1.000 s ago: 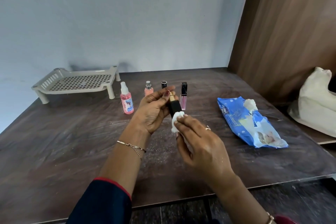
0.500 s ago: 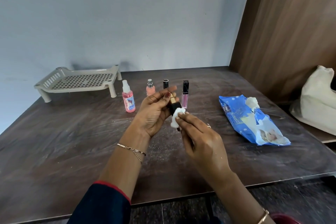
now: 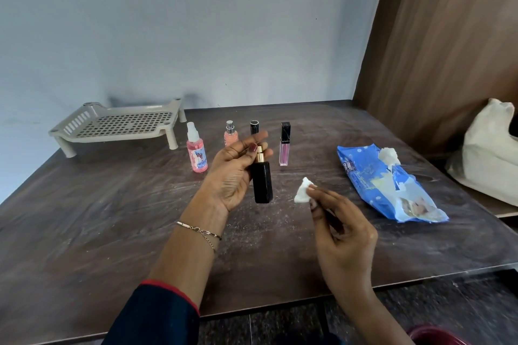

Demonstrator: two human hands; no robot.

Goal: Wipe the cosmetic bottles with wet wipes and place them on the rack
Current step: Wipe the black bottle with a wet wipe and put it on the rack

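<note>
My left hand holds a black bottle with a gold neck upright above the table. My right hand pinches a small white wet wipe a short way right of the bottle, not touching it. Behind my left hand, a pink spray bottle, a small peach perfume bottle, a black tube and a pink lip gloss stand in a row. The beige perforated rack sits at the back left with nothing on it.
A blue wet-wipe pack lies open on the right with a wipe sticking out. A cream cloth bag rests on a lower ledge at the far right. A brown wooden panel rises behind it. The dark table ends near my arms.
My right hand has pulled the wipe away from the black bottle, down and to the right. The bottle stays in my left hand, now fully visible.
</note>
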